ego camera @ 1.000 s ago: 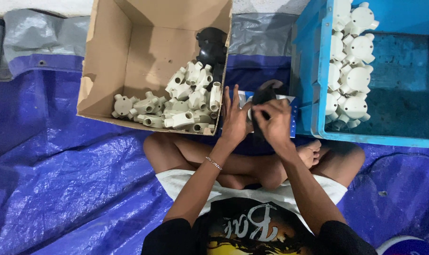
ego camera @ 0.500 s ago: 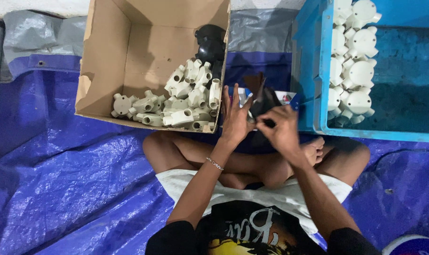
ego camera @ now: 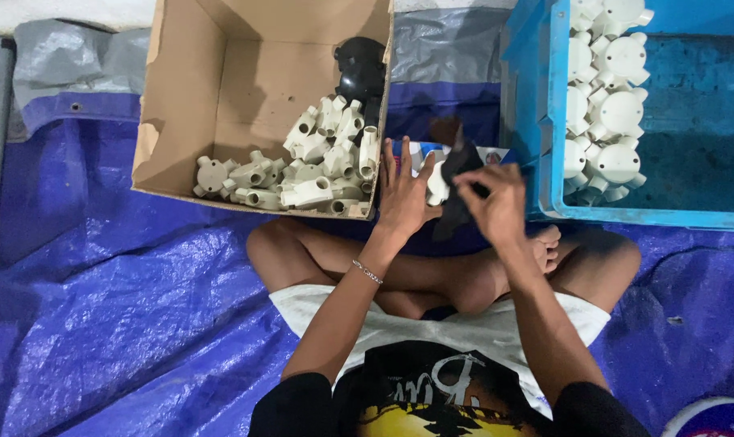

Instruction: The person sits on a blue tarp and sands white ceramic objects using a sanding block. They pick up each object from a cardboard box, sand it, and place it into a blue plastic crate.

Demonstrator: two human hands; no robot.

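I sit cross-legged on a blue tarp. My left hand (ego camera: 405, 193) holds a white plastic conduit fitting (ego camera: 438, 183) against its palm, fingers spread upward. My right hand (ego camera: 491, 204) grips a dark cloth (ego camera: 457, 166) and presses it on that fitting. Both hands hover over my crossed legs, between the cardboard box (ego camera: 181, 121) and the blue crate (ego camera: 545, 146).
The cardboard box at the upper left holds several cream conduit fittings (ego camera: 310, 166) and a black fitting (ego camera: 360, 69). White round junction boxes (ego camera: 605, 105) line the blue crate's left side. A small blue-and-white packet (ego camera: 419, 151) lies behind my hands. Grey tarp (ego camera: 59, 65) covers the far left.
My right hand has shifted slightly right and down with the dark cloth, rubbing over the fitting. My left hand stays in place.
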